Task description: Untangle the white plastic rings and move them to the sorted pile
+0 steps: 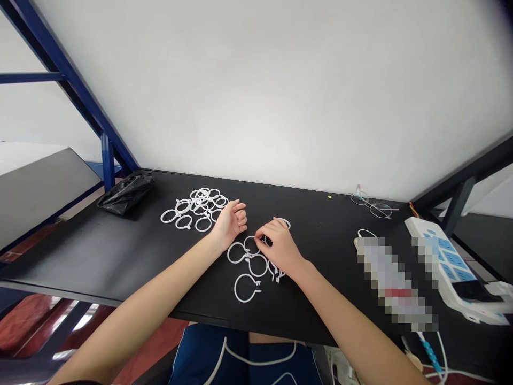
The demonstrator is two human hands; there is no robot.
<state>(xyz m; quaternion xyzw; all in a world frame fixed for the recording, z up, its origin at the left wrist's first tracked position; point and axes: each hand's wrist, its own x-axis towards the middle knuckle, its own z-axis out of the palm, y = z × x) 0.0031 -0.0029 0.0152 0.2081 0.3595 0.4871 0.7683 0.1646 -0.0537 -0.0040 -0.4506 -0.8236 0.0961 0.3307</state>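
On the black table (100, 251) lie two groups of white plastic rings. A loose pile of rings (196, 208) sits at the back left. Several more rings (247, 272) lie nearer the front edge. My left hand (231, 220) rests palm up between the two groups, fingers loosely curled, holding nothing. My right hand (278, 246) lies palm down over the near group, its fingertips pinched on one white ring (251, 245). Another ring (284, 221) peeks out behind its knuckles.
A crumpled black plastic bag (126, 195) lies at the back left corner. Wire-framed glasses (372, 205) rest by the wall at the right. A white power strip (449, 262) and a blurred object (395, 283) occupy the right end. Blue steel frame bars (106, 166) rise at left.
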